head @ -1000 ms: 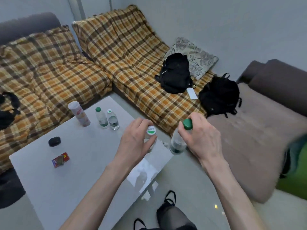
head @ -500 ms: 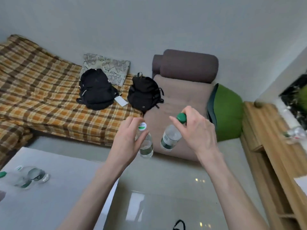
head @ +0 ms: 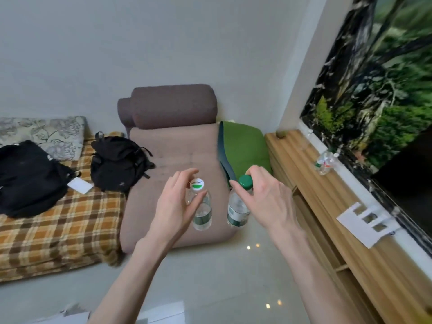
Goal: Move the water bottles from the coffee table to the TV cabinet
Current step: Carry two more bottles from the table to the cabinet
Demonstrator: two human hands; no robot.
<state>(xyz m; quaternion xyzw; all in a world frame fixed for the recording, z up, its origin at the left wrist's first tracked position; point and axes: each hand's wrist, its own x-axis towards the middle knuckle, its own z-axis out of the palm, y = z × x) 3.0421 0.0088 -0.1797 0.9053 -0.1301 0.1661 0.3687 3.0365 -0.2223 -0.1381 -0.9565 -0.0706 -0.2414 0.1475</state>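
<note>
Nearest, the person's two forearms reach out over the pale floor (head: 210, 284). The left hand (head: 174, 206) is closed at the fingertips around the neck of a white-capped bottle (head: 201, 206), and the right hand (head: 264, 202) pinches the green-capped bottle (head: 237, 210) just under its cap. Both bottles hang upright and just beside each other in the air, a grip that probably lets each be set down straight on its base. To the right runs the wooden TV cabinet (head: 327, 218), where they are bound; a white paper (head: 364, 220) lies on its top and, farther along, another bottle (head: 325, 162) already lies there. Beyond the hands sit a brown lounge seat (head: 173, 146) and a green cushion (head: 247, 146), with black backpacks (head: 117, 162) on the plaid sofa (head: 58, 230) to the left.
</note>
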